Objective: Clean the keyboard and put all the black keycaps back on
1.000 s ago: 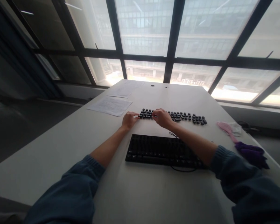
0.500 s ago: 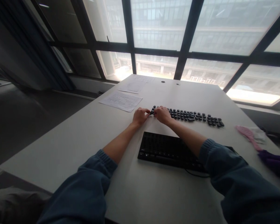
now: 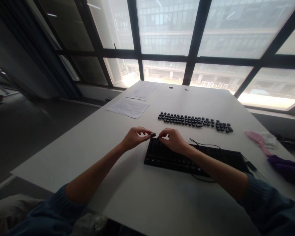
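A black keyboard (image 3: 199, 157) lies on the white table (image 3: 93, 144) in front of me. Beyond it, several loose black keycaps (image 3: 194, 120) sit in rows. My left hand (image 3: 134, 137) pinches a single black keycap (image 3: 153, 134) just above the keyboard's top left corner. Close beside that keycap, my right hand (image 3: 173, 140) is curled with thumb and fingers pinched, over the keyboard's upper left part. What its fingers grip is hidden.
Printed paper sheets (image 3: 128, 107) lie at the table's far left, with more paper (image 3: 144, 90) behind. A pink brush (image 3: 258, 141) and a purple cloth (image 3: 286, 167) rest at the right edge. The keyboard's cable (image 3: 203, 144) loops behind it. Large windows stand beyond the table.
Both hands have drawn back from the left end of the keycap rows to the keyboard's top left corner, the left hand now carrying one keycap. The view has shifted slightly.
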The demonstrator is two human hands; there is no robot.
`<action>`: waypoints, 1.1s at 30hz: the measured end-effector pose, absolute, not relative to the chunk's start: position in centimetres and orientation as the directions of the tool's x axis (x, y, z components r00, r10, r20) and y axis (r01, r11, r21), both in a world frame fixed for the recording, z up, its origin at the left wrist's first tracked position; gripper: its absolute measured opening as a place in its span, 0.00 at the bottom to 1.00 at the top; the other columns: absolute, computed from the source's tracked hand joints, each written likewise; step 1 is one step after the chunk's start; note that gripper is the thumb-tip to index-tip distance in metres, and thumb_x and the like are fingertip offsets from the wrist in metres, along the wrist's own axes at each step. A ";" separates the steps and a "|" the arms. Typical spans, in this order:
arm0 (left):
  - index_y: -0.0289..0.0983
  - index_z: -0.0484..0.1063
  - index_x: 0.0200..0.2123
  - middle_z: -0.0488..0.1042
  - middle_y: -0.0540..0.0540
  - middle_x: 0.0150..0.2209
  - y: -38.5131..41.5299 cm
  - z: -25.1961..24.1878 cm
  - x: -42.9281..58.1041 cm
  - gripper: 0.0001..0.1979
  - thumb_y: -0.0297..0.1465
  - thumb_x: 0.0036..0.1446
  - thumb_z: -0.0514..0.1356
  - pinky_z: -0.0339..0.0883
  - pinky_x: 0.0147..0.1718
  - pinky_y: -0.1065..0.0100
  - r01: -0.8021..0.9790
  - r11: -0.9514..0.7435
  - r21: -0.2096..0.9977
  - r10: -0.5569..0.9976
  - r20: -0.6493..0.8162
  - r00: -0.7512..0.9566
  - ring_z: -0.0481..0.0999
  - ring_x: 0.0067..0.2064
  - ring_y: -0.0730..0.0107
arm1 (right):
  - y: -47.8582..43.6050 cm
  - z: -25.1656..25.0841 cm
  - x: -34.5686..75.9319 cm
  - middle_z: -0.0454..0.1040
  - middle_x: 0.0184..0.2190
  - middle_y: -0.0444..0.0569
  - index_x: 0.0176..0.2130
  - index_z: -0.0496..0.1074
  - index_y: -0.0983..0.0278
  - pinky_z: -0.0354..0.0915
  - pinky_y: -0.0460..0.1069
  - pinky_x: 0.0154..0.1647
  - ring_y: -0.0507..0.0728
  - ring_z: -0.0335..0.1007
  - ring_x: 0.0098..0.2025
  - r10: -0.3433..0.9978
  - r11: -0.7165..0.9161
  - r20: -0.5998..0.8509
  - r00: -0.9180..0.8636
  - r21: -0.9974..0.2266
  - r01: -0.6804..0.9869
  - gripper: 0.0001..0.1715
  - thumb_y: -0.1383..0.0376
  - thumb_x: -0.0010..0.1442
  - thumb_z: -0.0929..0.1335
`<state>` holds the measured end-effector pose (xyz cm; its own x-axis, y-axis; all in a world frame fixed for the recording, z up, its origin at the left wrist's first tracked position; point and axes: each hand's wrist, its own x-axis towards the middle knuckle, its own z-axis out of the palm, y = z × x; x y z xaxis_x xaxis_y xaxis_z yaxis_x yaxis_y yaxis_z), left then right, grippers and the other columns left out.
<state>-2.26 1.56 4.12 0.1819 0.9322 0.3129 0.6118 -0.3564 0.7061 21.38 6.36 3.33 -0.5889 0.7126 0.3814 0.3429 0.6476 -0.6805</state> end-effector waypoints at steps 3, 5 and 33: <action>0.42 0.84 0.42 0.82 0.45 0.41 -0.6 4.4 -2.6 0.12 0.39 0.58 0.66 0.68 0.37 0.68 0.576 -0.356 0.736 0.933 0.246 0.263 0.78 0.40 0.65 | 3.7 2.7 21.7 0.79 0.31 0.46 0.34 0.80 0.62 0.66 0.48 0.37 0.54 0.72 0.33 0.710 0.620 0.359 -0.606 -0.727 0.295 0.07 0.72 0.55 0.72; 0.42 0.84 0.42 0.82 0.44 0.41 -1.1 4.2 -2.8 0.11 0.37 0.58 0.66 0.69 0.40 0.67 0.557 -0.365 0.746 0.922 0.206 0.328 0.78 0.42 0.64 | 2.7 2.2 21.6 0.79 0.32 0.46 0.34 0.80 0.62 0.67 0.49 0.38 0.55 0.73 0.34 0.704 0.606 0.347 -0.620 -0.748 0.271 0.07 0.72 0.55 0.72; 0.43 0.84 0.41 0.81 0.45 0.37 -0.7 3.5 -3.0 0.09 0.28 0.56 0.67 0.70 0.43 0.65 0.560 -0.540 0.628 0.821 0.247 0.514 0.76 0.40 0.67 | 2.2 0.4 21.5 0.77 0.33 0.46 0.34 0.78 0.63 0.65 0.49 0.42 0.55 0.72 0.37 0.670 0.662 0.378 -0.639 -0.694 0.283 0.09 0.76 0.55 0.72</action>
